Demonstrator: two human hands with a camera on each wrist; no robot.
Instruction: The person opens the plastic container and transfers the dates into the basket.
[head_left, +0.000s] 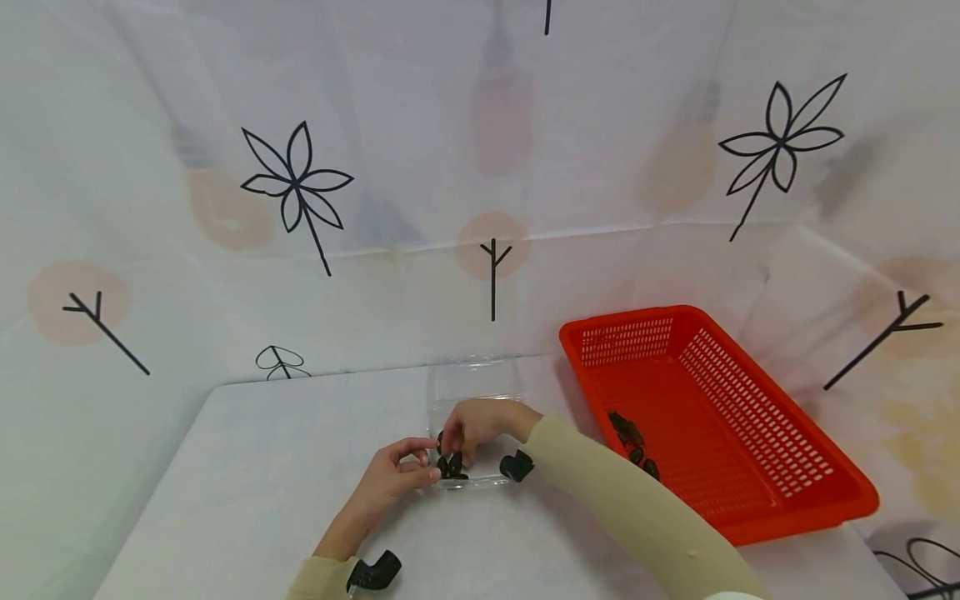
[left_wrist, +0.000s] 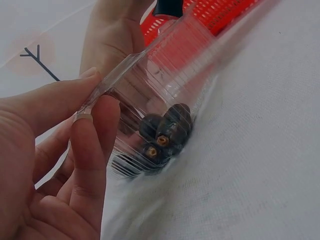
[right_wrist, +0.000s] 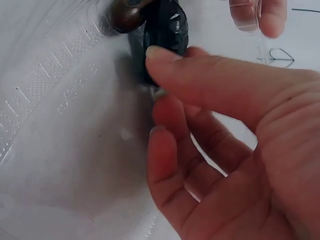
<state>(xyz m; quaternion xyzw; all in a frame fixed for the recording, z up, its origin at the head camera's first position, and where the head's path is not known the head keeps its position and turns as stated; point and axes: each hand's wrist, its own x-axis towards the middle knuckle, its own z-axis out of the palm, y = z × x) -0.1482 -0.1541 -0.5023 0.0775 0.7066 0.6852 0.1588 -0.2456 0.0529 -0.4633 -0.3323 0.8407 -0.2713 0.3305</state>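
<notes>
A clear plastic box [head_left: 486, 467] lies on the white table with its clear lid [head_left: 474, 379] folded back. My left hand [head_left: 392, 471] pinches the left rim of the box between thumb and fingers. Inside, against that side, sit several dark, shiny oval pieces [left_wrist: 172, 125] that look like small fruits; a few show tan stem ends. My right hand [head_left: 480, 421] reaches down into the box. Its thumb and fingers pinch a dark oval piece [right_wrist: 167, 30], seen in the right wrist view beside a browner one [right_wrist: 127, 17].
To the right stands a red perforated basket [head_left: 723, 417], with several dark pieces [head_left: 636, 450] along its left side. A white cloth with printed plants [head_left: 296, 187] hangs behind the table. Black wrist cameras [head_left: 375, 573] are strapped to both sleeves.
</notes>
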